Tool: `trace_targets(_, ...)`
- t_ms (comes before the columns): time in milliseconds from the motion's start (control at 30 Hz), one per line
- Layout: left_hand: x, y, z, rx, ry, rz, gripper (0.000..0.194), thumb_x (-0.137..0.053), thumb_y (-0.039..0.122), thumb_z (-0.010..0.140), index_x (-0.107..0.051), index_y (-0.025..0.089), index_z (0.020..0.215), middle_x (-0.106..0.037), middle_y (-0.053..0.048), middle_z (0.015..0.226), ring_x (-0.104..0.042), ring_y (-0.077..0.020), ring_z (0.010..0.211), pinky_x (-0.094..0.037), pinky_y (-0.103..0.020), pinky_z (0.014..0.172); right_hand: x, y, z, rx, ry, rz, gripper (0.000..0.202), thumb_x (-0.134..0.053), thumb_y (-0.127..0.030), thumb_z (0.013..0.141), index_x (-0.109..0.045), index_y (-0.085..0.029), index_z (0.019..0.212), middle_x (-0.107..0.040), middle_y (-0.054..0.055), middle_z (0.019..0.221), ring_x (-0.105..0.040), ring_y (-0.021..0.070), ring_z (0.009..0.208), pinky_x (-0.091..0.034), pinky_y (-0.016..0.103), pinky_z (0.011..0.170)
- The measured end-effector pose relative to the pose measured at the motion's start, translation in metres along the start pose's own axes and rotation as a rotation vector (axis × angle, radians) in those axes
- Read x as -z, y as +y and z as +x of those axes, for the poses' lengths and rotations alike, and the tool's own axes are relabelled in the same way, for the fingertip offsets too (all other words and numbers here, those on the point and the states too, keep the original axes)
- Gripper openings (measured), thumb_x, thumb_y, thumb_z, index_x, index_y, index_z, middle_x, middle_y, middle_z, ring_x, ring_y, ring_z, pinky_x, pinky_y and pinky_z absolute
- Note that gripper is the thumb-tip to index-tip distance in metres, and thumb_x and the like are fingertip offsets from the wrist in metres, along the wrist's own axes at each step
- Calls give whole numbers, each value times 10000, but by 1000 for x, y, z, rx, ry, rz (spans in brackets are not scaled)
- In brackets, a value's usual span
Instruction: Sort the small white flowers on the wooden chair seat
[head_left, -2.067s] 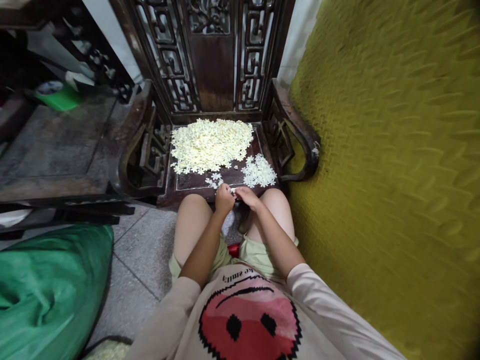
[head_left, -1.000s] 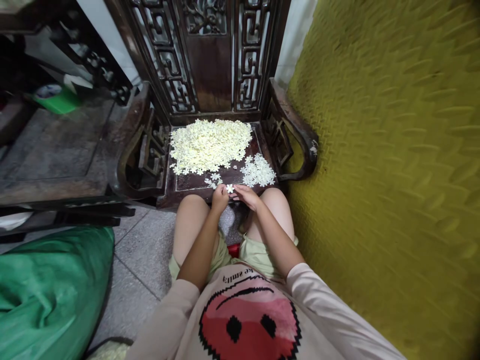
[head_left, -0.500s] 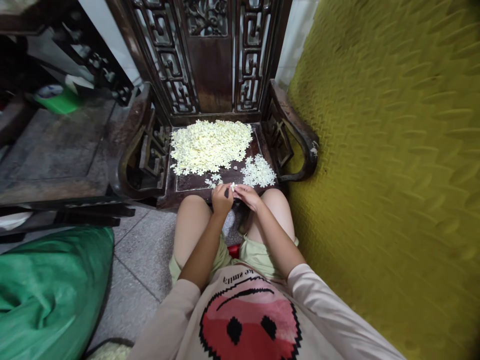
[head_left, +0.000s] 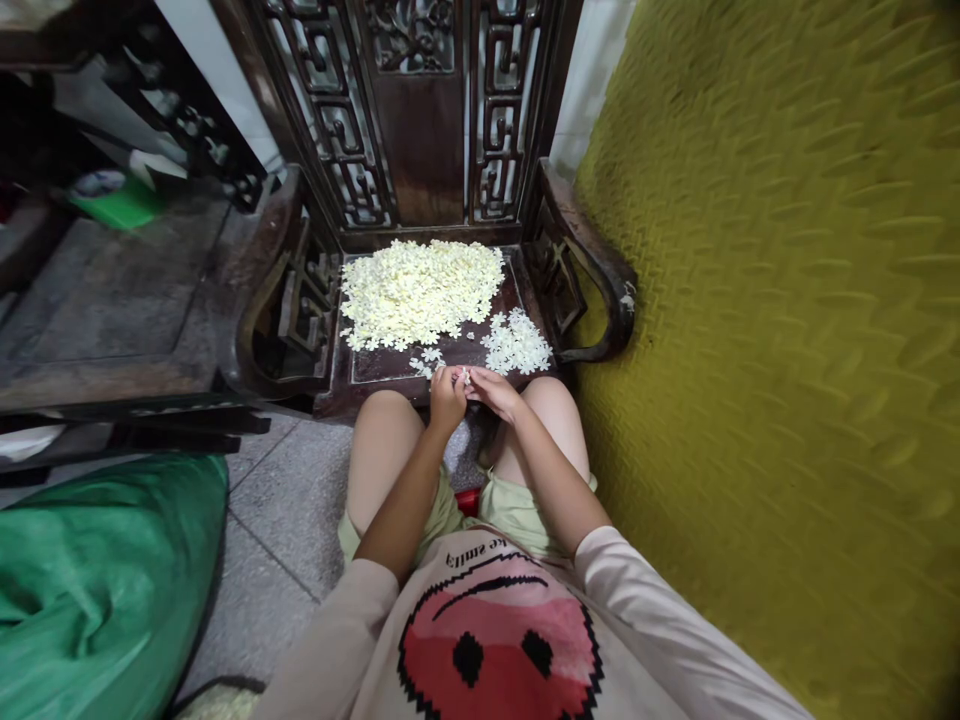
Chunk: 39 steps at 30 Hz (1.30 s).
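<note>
One chair (head_left: 420,140) bears two piles: the large pile (head_left: 420,290), far, and the small pile (head_left: 517,342), near right. The cluster (head_left: 432,354), count unclear, lies just beyond your left hand (head_left: 448,392). Your forearms converge; your left fingertips pinch one flower (head_left: 466,377). Your right hand (head_left: 493,391) has its fingertips beside this flower; its grip cannot be determined.
</note>
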<state>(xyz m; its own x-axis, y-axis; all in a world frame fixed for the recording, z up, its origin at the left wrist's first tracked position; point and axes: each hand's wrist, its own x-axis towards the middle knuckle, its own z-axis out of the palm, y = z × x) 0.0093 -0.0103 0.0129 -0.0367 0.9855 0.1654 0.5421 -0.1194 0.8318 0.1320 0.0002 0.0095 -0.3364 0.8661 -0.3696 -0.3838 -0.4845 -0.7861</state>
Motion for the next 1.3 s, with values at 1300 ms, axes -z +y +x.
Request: trace_targets(1300,-6,-2,3,603,-233,-951,75,-450,194,786,-491,152,739,-505,-4,636,-488,-89,573,-447,-269,683,2,0,3,12,-99,11,97,-652,-220,669,-617,-166,741,-589,2,680,-525,99,645,-414,223,672)
